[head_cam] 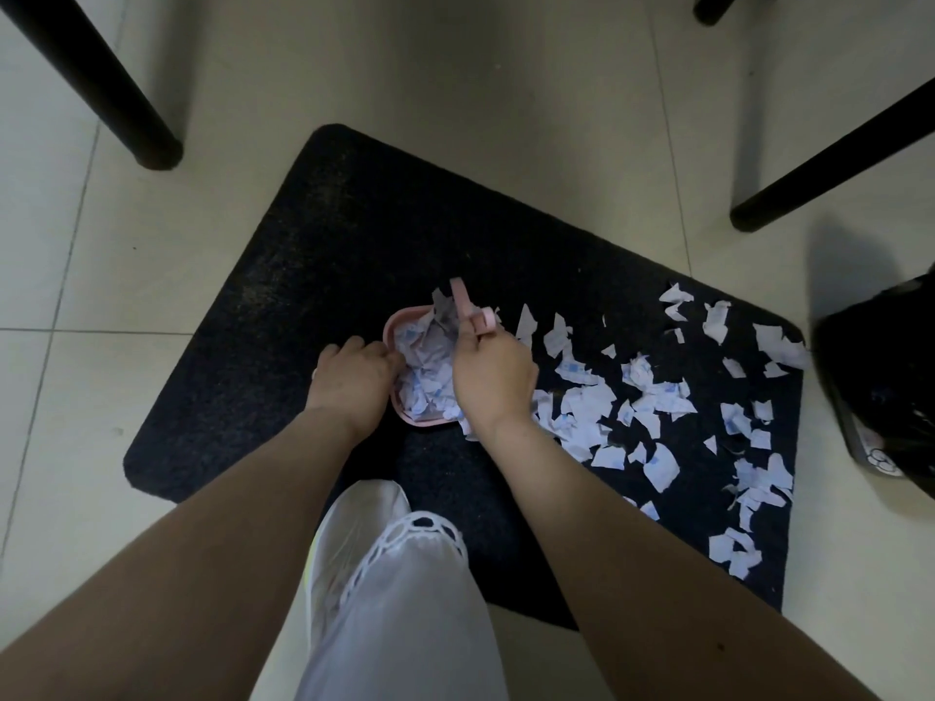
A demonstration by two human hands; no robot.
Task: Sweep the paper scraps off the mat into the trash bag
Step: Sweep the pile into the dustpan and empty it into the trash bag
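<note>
Down by the shoe (354,538), left hand (354,382) grips the pan (399,323) rim, pinning it flat on the mat (303,245) so scraps slide in; right hand (493,376) curls round the brush (468,308), dragging paper leftward; scraps (657,412) litter the mat's right half, near the bag (880,376), ready for tipping
</note>
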